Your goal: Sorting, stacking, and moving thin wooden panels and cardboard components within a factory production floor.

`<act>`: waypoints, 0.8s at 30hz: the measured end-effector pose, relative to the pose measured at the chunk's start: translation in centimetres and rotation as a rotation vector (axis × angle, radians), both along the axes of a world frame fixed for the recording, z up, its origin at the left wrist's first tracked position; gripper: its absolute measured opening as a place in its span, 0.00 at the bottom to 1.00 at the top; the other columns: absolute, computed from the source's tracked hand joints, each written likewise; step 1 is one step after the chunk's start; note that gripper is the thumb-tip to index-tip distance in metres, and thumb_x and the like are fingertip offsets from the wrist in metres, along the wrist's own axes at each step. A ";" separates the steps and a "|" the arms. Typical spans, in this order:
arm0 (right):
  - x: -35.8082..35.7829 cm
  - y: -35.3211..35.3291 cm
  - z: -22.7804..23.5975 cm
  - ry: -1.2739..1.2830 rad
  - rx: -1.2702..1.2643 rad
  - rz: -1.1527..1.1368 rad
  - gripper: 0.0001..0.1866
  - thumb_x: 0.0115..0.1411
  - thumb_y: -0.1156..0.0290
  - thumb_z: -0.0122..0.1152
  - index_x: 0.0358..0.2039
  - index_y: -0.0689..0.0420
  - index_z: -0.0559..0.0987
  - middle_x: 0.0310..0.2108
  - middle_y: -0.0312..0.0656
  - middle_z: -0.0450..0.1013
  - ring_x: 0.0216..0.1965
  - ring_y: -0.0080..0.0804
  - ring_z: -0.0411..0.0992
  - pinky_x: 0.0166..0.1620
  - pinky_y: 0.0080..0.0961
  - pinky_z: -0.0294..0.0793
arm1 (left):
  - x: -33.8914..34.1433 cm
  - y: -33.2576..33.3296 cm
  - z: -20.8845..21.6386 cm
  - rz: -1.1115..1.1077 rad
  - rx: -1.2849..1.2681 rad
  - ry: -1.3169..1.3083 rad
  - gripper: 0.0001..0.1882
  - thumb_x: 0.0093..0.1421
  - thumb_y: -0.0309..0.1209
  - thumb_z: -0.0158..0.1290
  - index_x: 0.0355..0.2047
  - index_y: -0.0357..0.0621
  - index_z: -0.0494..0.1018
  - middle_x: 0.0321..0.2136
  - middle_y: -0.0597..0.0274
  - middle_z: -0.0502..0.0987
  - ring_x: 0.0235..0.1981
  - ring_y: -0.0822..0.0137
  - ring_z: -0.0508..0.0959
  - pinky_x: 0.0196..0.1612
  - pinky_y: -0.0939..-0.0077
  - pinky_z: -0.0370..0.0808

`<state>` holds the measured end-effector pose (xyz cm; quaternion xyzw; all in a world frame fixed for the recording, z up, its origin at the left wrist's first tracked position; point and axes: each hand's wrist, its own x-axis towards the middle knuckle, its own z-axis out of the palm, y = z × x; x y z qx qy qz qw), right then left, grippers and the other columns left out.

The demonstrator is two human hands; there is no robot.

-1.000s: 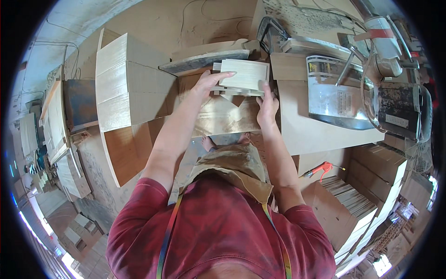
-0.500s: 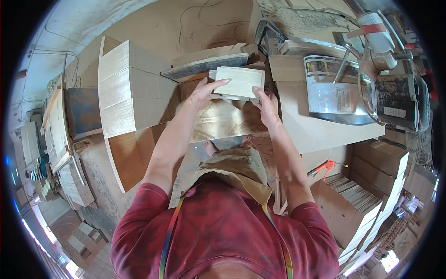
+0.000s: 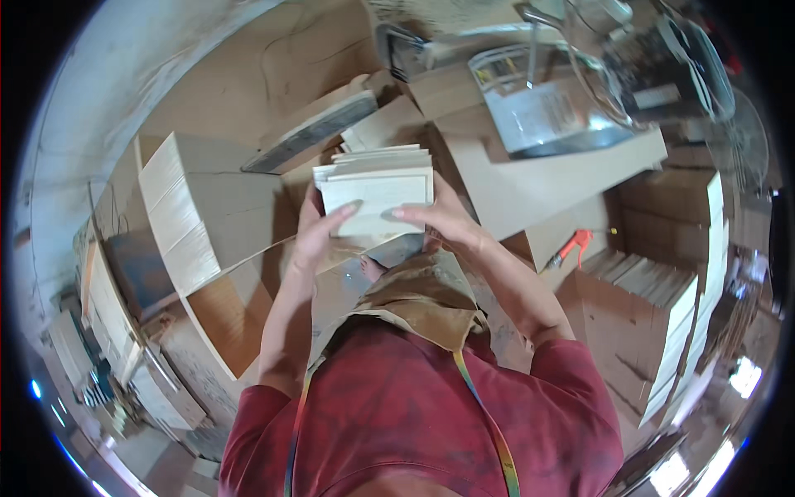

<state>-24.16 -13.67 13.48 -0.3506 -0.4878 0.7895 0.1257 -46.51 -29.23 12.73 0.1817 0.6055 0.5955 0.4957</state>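
Observation:
Between my two hands is a stack of pale, thin wooden boards point(image 3: 377, 192), held up above the dusty work area in front of me. My left hand point(image 3: 317, 228) grips the stack's left side, its thumb lying on the nearest board. On the right side, my right hand point(image 3: 443, 214) holds it the same way, thumb across the face. Several board edges show in layers at the top of the stack. The fingers behind the boards are hidden.
A large cardboard box point(image 3: 178, 215) with an open flap stands at left. To the right, a metal-plated machine point(image 3: 555, 112) sits on a pale panel point(image 3: 497, 186). Beyond my right forearm, a red air blow gun point(image 3: 573, 246) lies by a box of stacked boards point(image 3: 642, 277).
The boards have come nearer to my body and are tilted, so several layers now show. Both hands moved with them, and my view has turned.

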 end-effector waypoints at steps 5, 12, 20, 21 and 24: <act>4.7 -1.7 0.0 -0.041 0.072 -0.062 0.58 0.52 0.62 0.86 0.74 0.71 0.59 0.65 0.64 0.70 0.66 0.56 0.72 0.69 0.47 0.73 | 3.6 2.3 -0.1 -0.171 0.006 -0.053 0.50 0.54 0.21 0.73 0.73 0.33 0.58 0.61 0.44 0.77 0.60 0.51 0.79 0.68 0.60 0.75; 13.8 3.9 0.3 -0.154 0.855 -0.089 0.66 0.47 0.60 0.89 0.79 0.61 0.55 0.69 0.62 0.68 0.64 0.56 0.73 0.66 0.46 0.75 | 7.9 10.9 2.5 -0.530 0.308 0.660 0.70 0.42 0.37 0.84 0.78 0.36 0.50 0.70 0.41 0.70 0.65 0.46 0.77 0.72 0.54 0.71; 15.0 6.2 -6.6 -0.231 1.098 -0.188 0.71 0.46 0.56 0.89 0.80 0.64 0.51 0.70 0.63 0.65 0.66 0.60 0.71 0.68 0.47 0.72 | 8.1 14.1 -2.7 -0.610 0.317 0.834 0.73 0.42 0.40 0.83 0.80 0.38 0.47 0.73 0.42 0.67 0.68 0.43 0.74 0.72 0.53 0.71; 14.7 5.4 -6.1 -0.219 1.080 -0.217 0.71 0.46 0.55 0.89 0.80 0.65 0.50 0.71 0.64 0.65 0.66 0.60 0.70 0.68 0.47 0.72 | 8.0 13.4 -2.4 -0.599 0.334 0.861 0.73 0.42 0.39 0.83 0.80 0.39 0.47 0.73 0.43 0.67 0.68 0.44 0.74 0.71 0.53 0.71; 13.0 4.1 -5.7 -0.198 1.141 -0.250 0.73 0.45 0.53 0.89 0.80 0.66 0.49 0.71 0.65 0.64 0.67 0.62 0.69 0.68 0.48 0.72 | 7.4 12.1 -2.8 -0.594 0.359 0.916 0.75 0.42 0.40 0.83 0.81 0.39 0.45 0.73 0.42 0.66 0.69 0.43 0.73 0.71 0.53 0.71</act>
